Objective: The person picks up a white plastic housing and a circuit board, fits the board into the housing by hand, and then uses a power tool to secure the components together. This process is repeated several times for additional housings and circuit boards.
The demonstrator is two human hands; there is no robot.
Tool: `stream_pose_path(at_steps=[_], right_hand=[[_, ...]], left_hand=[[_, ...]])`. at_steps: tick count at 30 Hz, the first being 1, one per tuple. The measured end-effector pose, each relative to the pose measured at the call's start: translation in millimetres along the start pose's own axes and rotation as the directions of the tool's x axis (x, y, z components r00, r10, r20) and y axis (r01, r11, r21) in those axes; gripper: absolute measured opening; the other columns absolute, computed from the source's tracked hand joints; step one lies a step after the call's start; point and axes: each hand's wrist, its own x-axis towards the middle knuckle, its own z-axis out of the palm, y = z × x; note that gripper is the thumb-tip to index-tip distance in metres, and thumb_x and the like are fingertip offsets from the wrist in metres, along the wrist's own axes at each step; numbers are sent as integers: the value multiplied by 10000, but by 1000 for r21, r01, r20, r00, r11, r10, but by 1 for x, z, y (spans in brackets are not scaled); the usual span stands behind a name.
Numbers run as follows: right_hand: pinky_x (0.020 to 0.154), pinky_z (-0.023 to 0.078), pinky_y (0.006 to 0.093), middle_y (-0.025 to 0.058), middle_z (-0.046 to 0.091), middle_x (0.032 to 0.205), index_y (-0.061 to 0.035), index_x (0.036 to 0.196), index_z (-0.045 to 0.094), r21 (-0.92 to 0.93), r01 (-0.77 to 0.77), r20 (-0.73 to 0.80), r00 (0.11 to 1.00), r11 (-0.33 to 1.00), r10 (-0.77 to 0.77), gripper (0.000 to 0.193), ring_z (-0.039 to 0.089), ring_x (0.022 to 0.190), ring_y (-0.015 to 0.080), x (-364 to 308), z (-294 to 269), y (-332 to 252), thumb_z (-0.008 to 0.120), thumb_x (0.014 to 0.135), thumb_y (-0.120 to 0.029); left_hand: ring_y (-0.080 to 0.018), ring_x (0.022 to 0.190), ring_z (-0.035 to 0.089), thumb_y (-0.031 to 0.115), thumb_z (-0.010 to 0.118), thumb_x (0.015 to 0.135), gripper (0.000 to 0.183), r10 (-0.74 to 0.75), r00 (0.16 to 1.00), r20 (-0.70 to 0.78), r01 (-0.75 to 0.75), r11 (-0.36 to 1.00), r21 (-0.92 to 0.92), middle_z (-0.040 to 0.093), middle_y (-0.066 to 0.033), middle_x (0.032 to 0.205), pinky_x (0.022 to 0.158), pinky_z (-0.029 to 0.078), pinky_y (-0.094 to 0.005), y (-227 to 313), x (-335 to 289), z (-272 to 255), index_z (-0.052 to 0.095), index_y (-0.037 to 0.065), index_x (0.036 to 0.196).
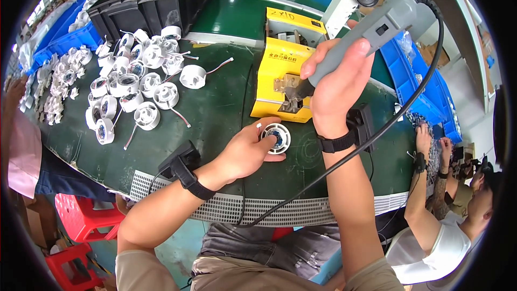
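Observation:
My left hand (247, 151) grips a round white plastic housing (279, 139) just above the green bench, its thumb over the dark middle part. A short wire with a white plug shows by the fingers. My right hand (342, 83) is wrapped round a grey electric screwdriver (355, 35), its thumb along the body. The tool slants down to the left. Its tip end meets the metal outlet (291, 94) on the front of a yellow screw feeder (283, 64); the bit itself is hidden there. The housing is nearer me than the feeder.
Several similar white housings (148, 83) with wires lie at left, beside small white parts (59, 81). A black crate (153, 8) stands behind. Blue bins (431, 97) are at right. The black cable (344, 153) crosses my right forearm. Another person's hands (424, 140) work at far right.

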Motion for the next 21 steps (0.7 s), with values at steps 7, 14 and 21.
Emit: stream_pose_path(at_steps=[7, 14, 21], right_hand=[[450, 414, 277, 85, 499, 623, 16, 1228, 361, -24, 5, 25, 1000, 1000, -4, 550, 494, 466, 155, -2, 0, 3, 326, 1010, -488], [453, 421, 280, 84, 501, 644, 9, 1242, 358, 52, -85, 66, 994, 995, 82, 577, 498, 477, 157, -12, -4, -9, 325, 1003, -515], [468, 435, 277, 77, 491, 662, -10, 1296, 290, 91, -128, 133, 984, 988, 115, 652, 479, 475, 155, -51, -16, -19, 306, 978, -579]], left_hand=[[-163, 1006, 572, 27, 433, 972, 431, 3, 1000, -13, -3, 1000, 2, 514, -98, 1164, 922, 555, -359, 0, 0, 0, 335, -71, 1380], [-160, 1000, 576, 33, 431, 976, 412, -14, 1000, -15, 13, 1000, -17, 523, -88, 1149, 923, 555, -359, 2, 1, 0, 356, -61, 1369], [-170, 1055, 573, 33, 409, 982, 380, -15, 1000, -12, 14, 1000, -16, 529, -99, 1190, 931, 550, -361, 0, 3, -1, 380, -54, 1351]])
